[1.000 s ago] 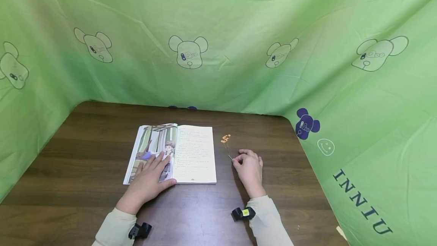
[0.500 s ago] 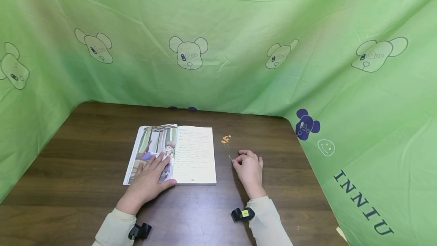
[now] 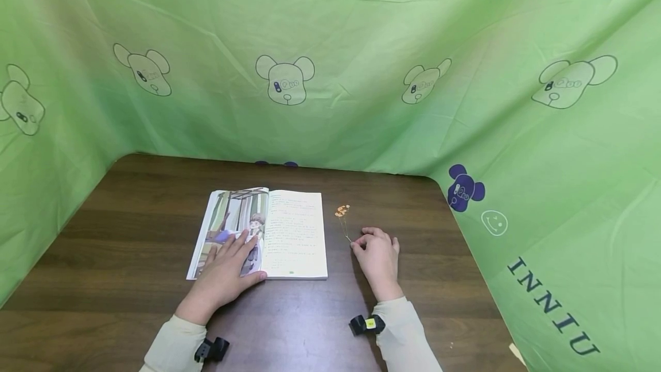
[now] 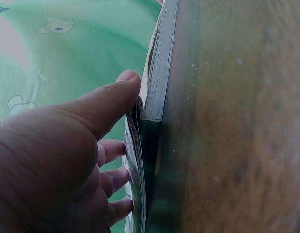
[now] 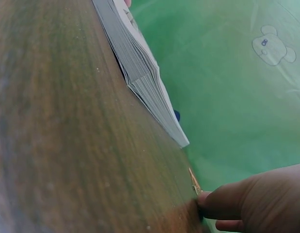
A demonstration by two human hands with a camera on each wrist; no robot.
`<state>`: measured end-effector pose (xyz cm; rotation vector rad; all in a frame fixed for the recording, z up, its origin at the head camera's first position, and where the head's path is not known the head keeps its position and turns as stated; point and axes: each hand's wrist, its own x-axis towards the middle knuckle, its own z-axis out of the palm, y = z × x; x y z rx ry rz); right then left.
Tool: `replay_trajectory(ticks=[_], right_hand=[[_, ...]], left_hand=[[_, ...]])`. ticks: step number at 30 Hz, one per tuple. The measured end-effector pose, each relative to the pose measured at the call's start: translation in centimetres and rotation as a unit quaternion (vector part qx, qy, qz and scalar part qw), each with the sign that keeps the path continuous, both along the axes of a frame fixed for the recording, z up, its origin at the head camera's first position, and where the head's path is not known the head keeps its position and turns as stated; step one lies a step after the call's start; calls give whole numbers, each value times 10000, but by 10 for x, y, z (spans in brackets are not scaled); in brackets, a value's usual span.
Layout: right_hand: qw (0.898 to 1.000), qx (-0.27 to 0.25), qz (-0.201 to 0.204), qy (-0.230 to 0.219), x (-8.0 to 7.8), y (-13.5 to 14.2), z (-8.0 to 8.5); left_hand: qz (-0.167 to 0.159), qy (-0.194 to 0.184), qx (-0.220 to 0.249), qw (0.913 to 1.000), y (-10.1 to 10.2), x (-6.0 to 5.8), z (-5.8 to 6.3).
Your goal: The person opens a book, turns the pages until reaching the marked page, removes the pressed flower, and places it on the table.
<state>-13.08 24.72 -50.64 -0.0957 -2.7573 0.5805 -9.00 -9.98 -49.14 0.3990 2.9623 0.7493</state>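
An open book (image 3: 296,234) lies on the brown wooden table, with a coloured picture on its left page and printed text on its right page. My left hand (image 3: 222,274) rests spread on the picture page, the thumb reaching to the lower end of the fold. In the left wrist view the fingertips (image 4: 121,206) press on the page. Right of the book, a small dried flower sprig (image 3: 342,211) with orange blossoms and a thin stem lies on the table. My right hand (image 3: 378,260) pinches the lower end of its stem between thumb and forefinger.
The wooden table (image 3: 129,234) stretches out on all sides of the book. A green curtain (image 3: 351,131) printed with bear heads hangs behind and at both sides. Black wrist cameras (image 3: 212,350) sit on both sleeves.
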Motion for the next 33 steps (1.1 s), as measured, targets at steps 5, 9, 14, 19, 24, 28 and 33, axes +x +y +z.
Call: replay_trajectory(ticks=[5, 9, 14, 19, 24, 28, 33], right_hand=[[10000, -48, 19, -33, 1, -1, 0], [9998, -140, 84, -93, 0, 1, 0], [9990, -397, 164, -151, -1, 3, 3], [9970, -685, 358, 26, 1, 4, 10], [9935, -815, 761, 243, 3, 2, 17], [9861, -850, 1403, 259, 6, -2, 22], [9691, -514, 2392, 307, 12, -10, 28]], left_hand=[[-25, 37, 10, 10000, -1, -1, -3], [-104, 16, 1, 9999, -3, -2, -3], [-302, -103, -66, 9995, -8, -2, -1], [-471, -26, -27, 9989, -13, -2, 2], [-456, 126, 74, 9989, -15, -3, 2], [-406, 215, 201, 9987, -17, -4, 1], [-381, 101, 273, 9988, -18, -4, 0]])
